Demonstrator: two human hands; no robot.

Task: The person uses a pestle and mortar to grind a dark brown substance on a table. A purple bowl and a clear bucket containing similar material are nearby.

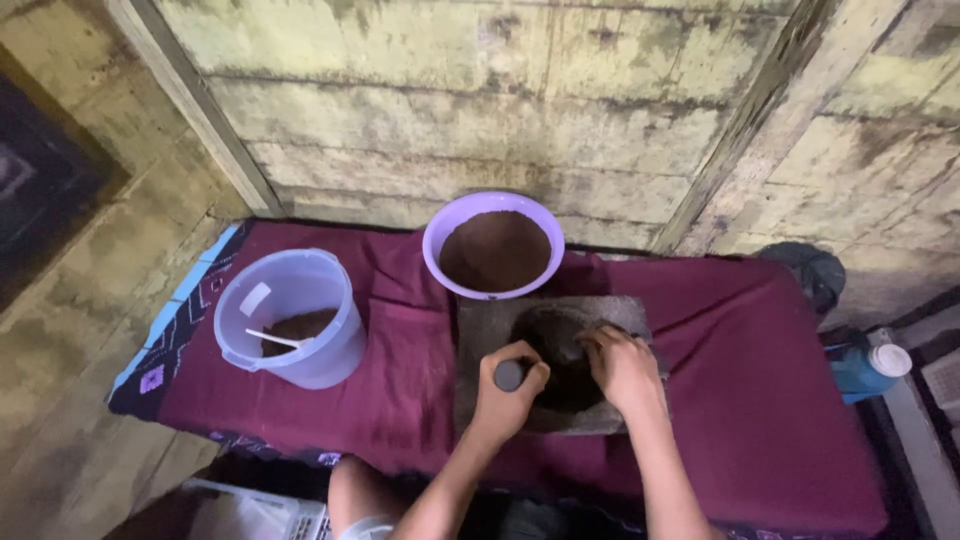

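My left hand [512,385] grips a dark pestle [509,375]; my right hand [622,368] rests loosely cupped in the stone mortar [490,330]. Purple bowl [436,232] and clear tub [330,345] hold brown powder.

Blue bottle [868,368] — perhaps white-capped — far right.

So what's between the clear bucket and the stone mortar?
Only bare maroon cloth separates the clear bucket from the stone mortar, in the head view.

There are one flat grey stone grinding slab [490,330], one dark cylindrical pestle [510,375], one round purple plastic bowl of brown powder [493,246], one translucent plastic bucket [292,318] with one pale spoon [275,339], one maroon cloth [760,380], one blue bottle [868,368] and two hands.
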